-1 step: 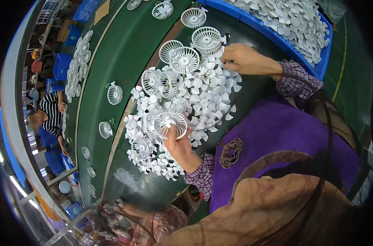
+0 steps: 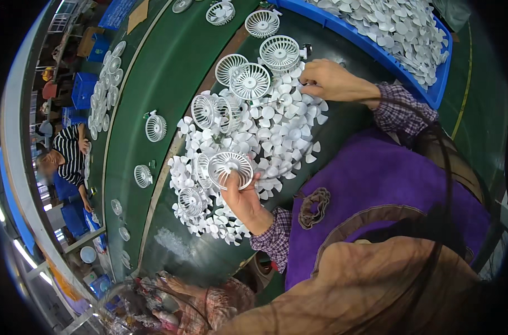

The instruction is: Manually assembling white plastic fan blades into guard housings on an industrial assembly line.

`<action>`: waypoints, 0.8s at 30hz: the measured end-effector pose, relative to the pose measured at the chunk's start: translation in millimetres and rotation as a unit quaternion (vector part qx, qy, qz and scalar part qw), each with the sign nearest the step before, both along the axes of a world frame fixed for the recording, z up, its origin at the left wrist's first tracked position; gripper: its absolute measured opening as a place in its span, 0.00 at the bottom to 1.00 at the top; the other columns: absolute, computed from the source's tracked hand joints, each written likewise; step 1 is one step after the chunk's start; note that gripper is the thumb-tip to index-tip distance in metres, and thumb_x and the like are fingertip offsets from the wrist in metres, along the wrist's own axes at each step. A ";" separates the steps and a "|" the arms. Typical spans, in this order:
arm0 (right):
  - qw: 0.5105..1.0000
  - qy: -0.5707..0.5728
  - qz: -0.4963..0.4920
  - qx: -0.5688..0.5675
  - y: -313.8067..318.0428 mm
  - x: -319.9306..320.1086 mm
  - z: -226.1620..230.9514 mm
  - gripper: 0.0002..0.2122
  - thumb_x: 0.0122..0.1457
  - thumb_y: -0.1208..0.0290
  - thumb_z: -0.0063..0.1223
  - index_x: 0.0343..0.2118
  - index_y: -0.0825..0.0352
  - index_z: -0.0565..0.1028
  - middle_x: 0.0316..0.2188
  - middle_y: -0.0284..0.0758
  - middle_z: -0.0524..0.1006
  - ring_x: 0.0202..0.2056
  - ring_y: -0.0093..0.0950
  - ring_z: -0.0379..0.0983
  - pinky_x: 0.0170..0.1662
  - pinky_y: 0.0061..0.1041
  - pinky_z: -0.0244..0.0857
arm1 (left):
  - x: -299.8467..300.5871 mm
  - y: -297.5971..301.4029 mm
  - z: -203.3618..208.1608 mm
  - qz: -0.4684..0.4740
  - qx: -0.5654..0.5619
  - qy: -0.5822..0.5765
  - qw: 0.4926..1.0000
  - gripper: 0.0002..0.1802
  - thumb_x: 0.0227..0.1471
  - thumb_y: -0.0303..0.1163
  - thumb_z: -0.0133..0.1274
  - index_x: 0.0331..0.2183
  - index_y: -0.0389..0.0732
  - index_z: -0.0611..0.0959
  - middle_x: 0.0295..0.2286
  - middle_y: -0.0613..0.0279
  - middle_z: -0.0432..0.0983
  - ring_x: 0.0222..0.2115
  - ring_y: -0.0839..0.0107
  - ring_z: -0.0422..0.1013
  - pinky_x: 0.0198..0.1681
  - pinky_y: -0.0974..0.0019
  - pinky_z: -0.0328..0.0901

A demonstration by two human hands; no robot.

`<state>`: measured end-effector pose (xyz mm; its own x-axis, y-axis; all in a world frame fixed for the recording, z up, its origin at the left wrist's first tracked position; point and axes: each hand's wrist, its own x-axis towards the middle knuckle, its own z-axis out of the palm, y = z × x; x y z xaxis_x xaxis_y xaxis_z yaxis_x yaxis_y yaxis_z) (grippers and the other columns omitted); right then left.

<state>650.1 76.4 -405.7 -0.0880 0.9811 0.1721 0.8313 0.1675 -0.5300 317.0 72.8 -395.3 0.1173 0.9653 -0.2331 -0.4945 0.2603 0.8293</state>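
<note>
1. Left of the heap of white plastic propellers: white round slatted plastic cages on flat green belt, spaced out, maybe against tangling.
2. Over heap's lower part: white ring-shaped slatted plastic cage gripped in bare left hand, thumb near centre, probably for steadiness.
3. At heap's upper-right edge: bare right hand, fingers curled nearly together, can't tell if holding anything.
4. Right of heap: blue plastic bin, likely parked within reach.

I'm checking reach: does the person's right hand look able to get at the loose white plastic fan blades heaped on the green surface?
Probably yes: the right hand is close by, and nothing visible covers the white fan blades beside it.
</note>
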 end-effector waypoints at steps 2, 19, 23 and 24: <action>0.997 0.061 0.000 -0.041 7.1 -8.8 -8.0 0.09 0.48 0.66 0.57 0.25 0.68 0.75 0.25 0.38 0.73 0.30 0.36 0.72 0.36 0.33 0.64 | 2.3 -2.3 4.1 -0.002 0.011 -0.003 1.000 0.23 0.51 0.27 0.51 0.48 0.27 0.68 0.41 0.41 0.73 0.39 0.52 0.74 0.27 0.59 0.78; 0.992 -0.074 0.011 0.103 -45.6 43.2 -19.0 0.09 0.46 0.76 0.56 0.32 0.65 0.72 0.35 0.35 0.70 0.40 0.35 0.66 0.43 0.32 0.58 | 10.5 -5.5 -16.0 0.040 -0.013 0.058 0.997 0.21 0.52 0.34 0.53 0.45 0.33 0.70 0.37 0.49 0.74 0.35 0.55 0.76 0.20 0.58 0.76; 0.984 -0.008 0.148 0.097 -21.2 0.3 3.6 0.11 0.45 0.74 0.57 0.34 0.64 0.74 0.35 0.34 0.70 0.41 0.34 0.65 0.44 0.33 0.57 | 6.9 -4.7 -11.3 0.038 0.010 0.047 0.998 0.21 0.51 0.34 0.54 0.45 0.33 0.71 0.36 0.51 0.74 0.32 0.59 0.76 0.20 0.59 0.75; 0.980 -0.013 0.187 0.067 -13.5 -11.4 13.4 0.12 0.45 0.73 0.56 0.35 0.64 0.75 0.35 0.35 0.71 0.41 0.34 0.65 0.43 0.34 0.56 | 4.4 -7.6 -7.9 0.042 0.019 0.051 0.998 0.21 0.51 0.34 0.54 0.45 0.33 0.71 0.36 0.52 0.74 0.32 0.60 0.76 0.21 0.59 0.75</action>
<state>638.6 62.9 -392.3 -0.4436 0.8480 0.2901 0.7116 0.5300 -0.4611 321.5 65.2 -403.2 0.0123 0.9790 -0.2036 -0.4257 0.1894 0.8848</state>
